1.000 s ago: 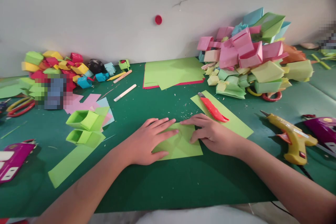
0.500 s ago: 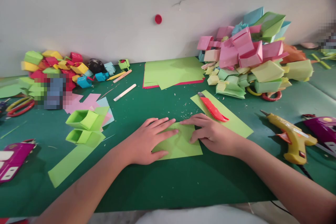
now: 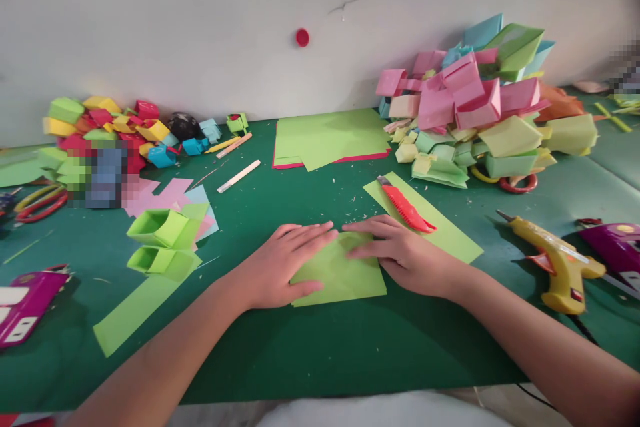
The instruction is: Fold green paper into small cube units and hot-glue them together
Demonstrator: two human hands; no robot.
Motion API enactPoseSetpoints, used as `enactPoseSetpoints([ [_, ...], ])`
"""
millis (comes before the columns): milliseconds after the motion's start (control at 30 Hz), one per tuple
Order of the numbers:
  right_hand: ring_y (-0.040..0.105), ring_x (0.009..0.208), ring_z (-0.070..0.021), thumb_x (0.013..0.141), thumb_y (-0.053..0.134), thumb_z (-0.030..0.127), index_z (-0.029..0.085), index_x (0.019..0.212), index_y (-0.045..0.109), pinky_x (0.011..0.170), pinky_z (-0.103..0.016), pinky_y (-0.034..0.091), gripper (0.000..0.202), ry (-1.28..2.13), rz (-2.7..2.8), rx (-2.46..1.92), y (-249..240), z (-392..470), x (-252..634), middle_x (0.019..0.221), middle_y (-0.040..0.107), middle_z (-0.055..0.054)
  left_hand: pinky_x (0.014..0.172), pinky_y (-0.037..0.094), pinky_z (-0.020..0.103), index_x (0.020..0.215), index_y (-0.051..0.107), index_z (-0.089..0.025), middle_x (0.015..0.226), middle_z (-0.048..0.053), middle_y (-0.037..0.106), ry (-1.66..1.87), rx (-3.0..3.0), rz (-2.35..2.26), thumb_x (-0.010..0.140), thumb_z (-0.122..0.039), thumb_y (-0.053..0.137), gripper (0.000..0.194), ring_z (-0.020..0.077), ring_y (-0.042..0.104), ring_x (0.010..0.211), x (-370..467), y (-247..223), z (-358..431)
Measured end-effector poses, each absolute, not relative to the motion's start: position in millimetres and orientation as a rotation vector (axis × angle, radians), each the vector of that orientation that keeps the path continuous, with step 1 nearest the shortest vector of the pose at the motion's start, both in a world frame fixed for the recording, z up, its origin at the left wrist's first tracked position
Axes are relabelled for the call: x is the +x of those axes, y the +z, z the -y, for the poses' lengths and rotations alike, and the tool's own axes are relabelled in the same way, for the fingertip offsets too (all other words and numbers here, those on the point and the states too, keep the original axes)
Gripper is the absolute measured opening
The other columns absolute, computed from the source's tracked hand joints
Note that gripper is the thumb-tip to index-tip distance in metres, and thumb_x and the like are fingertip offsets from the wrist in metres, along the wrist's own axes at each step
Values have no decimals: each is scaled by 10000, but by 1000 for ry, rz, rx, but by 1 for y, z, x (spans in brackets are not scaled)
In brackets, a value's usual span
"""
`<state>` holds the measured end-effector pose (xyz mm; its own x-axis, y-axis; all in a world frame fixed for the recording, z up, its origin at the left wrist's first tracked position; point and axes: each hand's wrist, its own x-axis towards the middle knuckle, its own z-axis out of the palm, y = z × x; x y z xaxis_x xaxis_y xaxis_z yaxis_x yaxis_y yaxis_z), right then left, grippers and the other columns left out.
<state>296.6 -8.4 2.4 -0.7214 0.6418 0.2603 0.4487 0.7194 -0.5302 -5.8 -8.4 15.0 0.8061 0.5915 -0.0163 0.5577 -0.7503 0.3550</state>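
A light green sheet of paper (image 3: 340, 280) lies on the green tabletop under both hands. My left hand (image 3: 290, 267) is spread flat over its left side, fingers stretched toward the far edge. From the right, my right hand (image 3: 395, 250) rests on the sheet's far right part with its fingers extended. The fingertips of the two hands are close but apart. Just beyond the right hand, a red utility knife (image 3: 407, 208) lies on a light green paper strip (image 3: 457, 243). To the left, two folded green paper boxes (image 3: 157, 228) sit by another long strip (image 3: 135, 310).
A yellow glue gun (image 3: 563, 263) lies at right, near a purple tool (image 3: 613, 247). Pink and pastel paper boxes (image 3: 460, 100) pile up behind it. A stack of green sheets (image 3: 333, 137) lies by the wall. Colourful folded pieces (image 3: 107, 120) and scissors (image 3: 43, 203) are at left.
My right hand's fingers have straightened and shifted slightly toward the far edge of the sheet. The left hand's fingers have drawn closer together. The sheet stays in about the same place.
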Motion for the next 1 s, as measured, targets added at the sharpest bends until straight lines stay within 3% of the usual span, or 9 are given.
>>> enactPoseSetpoints([
  [133,459,1443,-268,874,389,-32,316,1568,383,1129,-531,496,776,629,2424,-889,6,11,297,1590,473,-64,1178,384,450,1658,51,-307,1702,90,269,318,2497,-944,1052,-554,411,747,311,414,1483,-8,14,7],
  [300,419,1489,-282,856,447,3,333,1651,123,1123,-522,508,920,675,2429,-947,4,13,300,1634,416,-65,1098,490,426,1600,293,-319,1625,91,418,641,2239,-1081,1062,-491,423,580,288,543,1371,-10,11,8],
  [400,497,1434,-284,936,500,104,331,1641,180,1113,-507,517,807,708,2383,-1006,3,12,299,1570,504,-79,1021,543,412,1529,426,-276,1530,113,527,882,1990,-1109,1067,-508,384,518,266,621,1251,-12,8,5],
  [467,583,1349,-277,990,488,172,324,1600,320,1071,-478,549,651,729,2326,-1064,2,11,299,1480,597,-82,992,562,419,1481,485,-240,1453,128,588,983,1813,-1101,1062,-550,349,539,262,646,1185,-13,4,1],
  [633,759,903,-248,1031,458,327,268,1341,659,724,-360,634,374,881,2022,-1311,0,7,295,1033,787,-65,919,582,400,1428,513,-215,1327,136,635,1084,1519,-1125,1039,-608,347,577,238,660,1076,-12,-2,-3],
  [733,710,676,-225,998,510,500,219,963,764,563,-331,583,380,1002,1770,-1405,3,4,293,758,743,-48,868,578,369,1461,433,-257,1295,116,636,995,1535,-1240,955,-497,621,590,210,657,1013,-9,0,-2],
  [833,668,627,-210,918,606,614,210,665,678,526,-323,550,482,1115,1635,-1380,9,3,293,677,691,-47,811,581,351,1477,375,-269,1231,94,631,935,1559,-1305,846,-303,737,728,161,642,878,-5,1,-1],
  [933,662,627,-208,882,673,601,206,731,709,536,-329,545,425,1174,1584,-1321,12,1,298,670,676,-37,757,579,320,1484,364,-258,1177,78,617,940,1565,-1281,822,-201,695,742,128,620,807,-5,2,-2],
  [1000,702,727,-226,898,692,534,210,976,757,614,-347,578,339,1161,1555,-1269,13,0,304,792,732,-49,756,575,306,1480,386,-260,1169,75,621,930,1630,-1262,847,-169,653,693,120,615,806,-8,5,-3],
])
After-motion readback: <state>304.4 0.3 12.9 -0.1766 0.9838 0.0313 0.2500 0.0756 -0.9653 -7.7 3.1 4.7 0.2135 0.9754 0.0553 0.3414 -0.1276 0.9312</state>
